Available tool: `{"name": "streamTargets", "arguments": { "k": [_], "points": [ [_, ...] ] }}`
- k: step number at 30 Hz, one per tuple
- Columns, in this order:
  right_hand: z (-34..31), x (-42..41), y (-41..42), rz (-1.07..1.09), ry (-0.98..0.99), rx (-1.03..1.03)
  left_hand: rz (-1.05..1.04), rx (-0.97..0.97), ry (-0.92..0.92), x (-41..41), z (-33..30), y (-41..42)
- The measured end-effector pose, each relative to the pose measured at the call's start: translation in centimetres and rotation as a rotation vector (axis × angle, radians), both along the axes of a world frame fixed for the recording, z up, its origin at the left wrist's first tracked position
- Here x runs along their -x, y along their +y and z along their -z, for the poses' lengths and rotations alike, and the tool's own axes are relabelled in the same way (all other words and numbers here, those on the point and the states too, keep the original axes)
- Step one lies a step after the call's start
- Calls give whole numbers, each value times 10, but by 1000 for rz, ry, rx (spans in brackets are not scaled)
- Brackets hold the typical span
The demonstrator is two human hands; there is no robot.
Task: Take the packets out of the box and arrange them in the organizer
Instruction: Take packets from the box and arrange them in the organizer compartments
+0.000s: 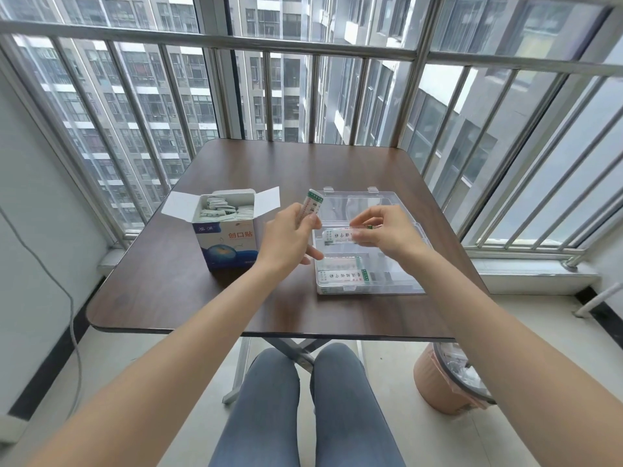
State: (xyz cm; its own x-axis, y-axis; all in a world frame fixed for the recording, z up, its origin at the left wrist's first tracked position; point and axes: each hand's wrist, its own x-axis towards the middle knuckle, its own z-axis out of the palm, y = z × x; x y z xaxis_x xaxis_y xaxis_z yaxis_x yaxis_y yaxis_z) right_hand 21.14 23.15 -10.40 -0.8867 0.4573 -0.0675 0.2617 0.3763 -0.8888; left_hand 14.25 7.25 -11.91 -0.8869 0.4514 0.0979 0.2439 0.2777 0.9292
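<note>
Right of the box (229, 230), still stuffed with packets, the organizer (397, 284) has only a couple in; left hand (286, 241) grips a bundle (312, 205), right hand (387, 234) pinches one packet (337, 235) over it.

Table (202, 284): dark wood-grain top, smooth, faint sheen. Box (226, 246): printed cardboard, glossy outside, matt white flaps. Organizer (397, 284): clear hard plastic, glossy. Packets (340, 276): white wrappers, probably paper, matt. Railing (303, 45): brushed metal bars. Bin (435, 385): plastic, thin film liner. Trousers (263, 416): grey-blue cloth.
</note>
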Motion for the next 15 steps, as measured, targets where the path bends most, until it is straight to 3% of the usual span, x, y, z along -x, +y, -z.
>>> {"name": "streamTargets", "arguments": {
  "k": [6, 15],
  "points": [
    [10, 7, -5, -59, -88, -231, 25, 106, 23, 4, 6, -1],
    [15, 14, -23, -140, -231, -874, 23, 134, 12, 6, 6, -3]
  ]
}}
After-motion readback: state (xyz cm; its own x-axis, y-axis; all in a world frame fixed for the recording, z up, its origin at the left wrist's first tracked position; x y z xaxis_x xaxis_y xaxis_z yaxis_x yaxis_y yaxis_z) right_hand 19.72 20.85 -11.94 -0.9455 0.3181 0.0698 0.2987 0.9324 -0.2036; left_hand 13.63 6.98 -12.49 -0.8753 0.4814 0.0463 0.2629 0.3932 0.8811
